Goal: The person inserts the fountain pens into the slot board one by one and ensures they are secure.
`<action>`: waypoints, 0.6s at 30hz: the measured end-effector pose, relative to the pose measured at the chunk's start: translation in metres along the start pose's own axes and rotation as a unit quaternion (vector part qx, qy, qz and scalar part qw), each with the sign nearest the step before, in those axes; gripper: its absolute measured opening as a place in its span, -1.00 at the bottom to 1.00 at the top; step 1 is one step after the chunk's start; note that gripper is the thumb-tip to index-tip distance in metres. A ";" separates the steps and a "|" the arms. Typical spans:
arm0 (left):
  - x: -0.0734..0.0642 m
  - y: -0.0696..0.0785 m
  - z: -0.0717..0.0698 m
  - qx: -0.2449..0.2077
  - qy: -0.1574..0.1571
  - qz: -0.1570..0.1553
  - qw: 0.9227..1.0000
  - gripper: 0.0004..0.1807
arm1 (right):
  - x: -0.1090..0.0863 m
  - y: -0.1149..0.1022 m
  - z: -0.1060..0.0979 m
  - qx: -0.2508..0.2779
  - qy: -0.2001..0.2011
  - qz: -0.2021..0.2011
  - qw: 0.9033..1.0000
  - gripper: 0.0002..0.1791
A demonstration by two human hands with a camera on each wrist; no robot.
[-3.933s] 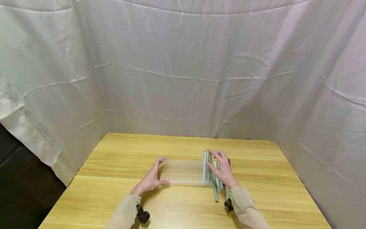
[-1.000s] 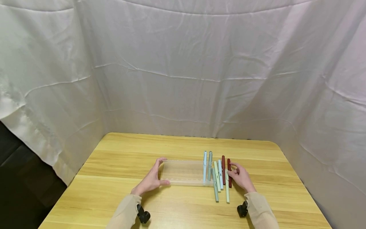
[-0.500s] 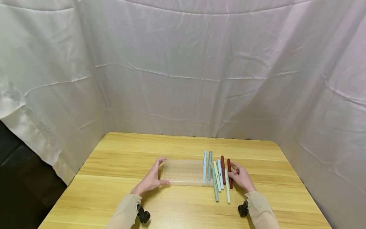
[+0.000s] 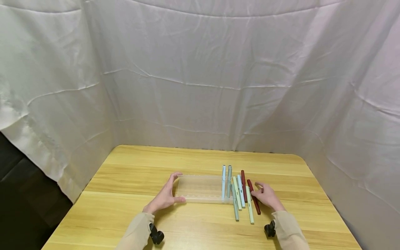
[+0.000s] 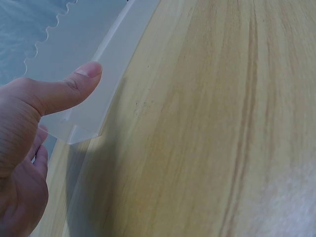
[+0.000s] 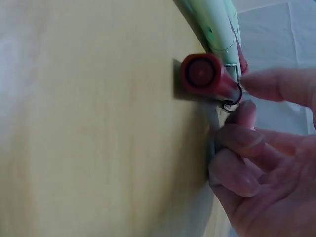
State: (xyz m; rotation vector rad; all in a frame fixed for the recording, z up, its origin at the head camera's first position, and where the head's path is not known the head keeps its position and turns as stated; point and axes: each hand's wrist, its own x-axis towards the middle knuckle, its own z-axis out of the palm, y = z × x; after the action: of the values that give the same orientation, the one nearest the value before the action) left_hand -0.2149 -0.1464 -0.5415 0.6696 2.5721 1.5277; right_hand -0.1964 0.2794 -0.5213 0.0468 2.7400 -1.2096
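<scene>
My left hand (image 4: 164,196) grips the left end of a clear plastic pen rack (image 4: 200,187). In the left wrist view, its thumb (image 5: 74,89) presses the front wall of the rack, which has a scalloped edge. A light blue pen (image 4: 223,180) and a grey-green pen (image 4: 229,178) lie across the rack's right end. My right hand (image 4: 268,198) pinches the rightmost dark red pen (image 4: 257,207), which lies tilted. In the right wrist view this red pen (image 6: 200,74) points its end at the camera, thumb and fingers at its clip.
Between rack and right hand lie several more pens: grey-green (image 4: 236,210), pale green (image 4: 237,194), light blue (image 4: 241,194), dark red (image 4: 243,184) and another pale green pen (image 4: 250,208). Grey-white cloth (image 4: 200,86) hangs around the wooden table (image 4: 156,156).
My right hand has gone from over the rack's right end to the rightmost red pen. That pen has slid nearer and turned aslant; the neighbouring pale green pen shifted slightly. My left hand stays put.
</scene>
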 end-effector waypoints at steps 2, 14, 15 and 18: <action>0.000 0.000 0.000 -0.001 0.001 -0.001 1.000 0.08 | 0.003 0.001 0.000 -0.013 0.012 -0.001 1.000 -0.33; -0.001 -0.001 0.000 0.000 -0.005 -0.007 1.000 0.09 | 0.010 0.001 0.000 -0.043 0.002 -0.027 0.999 -0.42; -0.001 -0.001 0.000 0.000 -0.005 -0.006 1.000 0.09 | 0.010 0.001 0.000 -0.040 -0.002 -0.024 0.999 -0.41; 0.000 -0.001 0.000 0.001 -0.003 -0.005 1.000 0.09 | 0.011 0.001 -0.001 -0.033 -0.013 -0.020 0.999 -0.39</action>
State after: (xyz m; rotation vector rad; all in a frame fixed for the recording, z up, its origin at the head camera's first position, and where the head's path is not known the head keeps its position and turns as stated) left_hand -0.2151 -0.1468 -0.5428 0.6595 2.5681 1.5176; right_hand -0.2068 0.2807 -0.5233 -0.0320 2.7699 -1.1199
